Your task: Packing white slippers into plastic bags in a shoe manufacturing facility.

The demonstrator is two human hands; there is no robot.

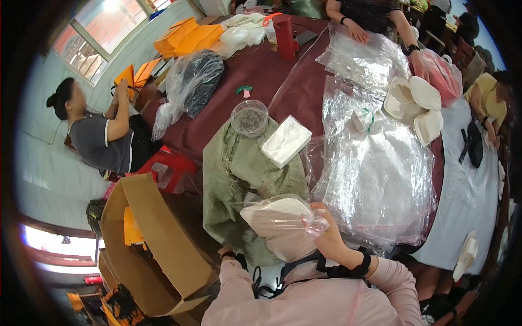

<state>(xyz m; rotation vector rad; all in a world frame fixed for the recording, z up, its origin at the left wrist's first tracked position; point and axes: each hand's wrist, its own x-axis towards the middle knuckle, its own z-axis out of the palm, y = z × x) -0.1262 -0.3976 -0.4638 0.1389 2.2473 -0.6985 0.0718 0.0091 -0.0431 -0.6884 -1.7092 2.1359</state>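
In front of my chest, my right hand (328, 234) grips the bunched end of a clear plastic bag (312, 221). Inside the bag lies a cream-coloured, rounded pad (274, 214), its broad side turned up. My left hand (225, 250) is low beside the cardboard box, at the edge of the green woven sack; only a small part shows and its fingers are hidden. The green woven sack (217, 190) drapes over the table edge beyond the bag. On it rest a round clear tub (249, 118) with greyish contents and a white rectangular pack (286, 141).
Flat clear plastic bags (375, 179) spread to the right, with cream cup-shaped pads (402, 98) on them. An open cardboard box (163, 239) stands at my left. A co-worker (103, 130) handles an orange item; another person's hands (356, 31) touch plastic across the dark red table (293, 81).
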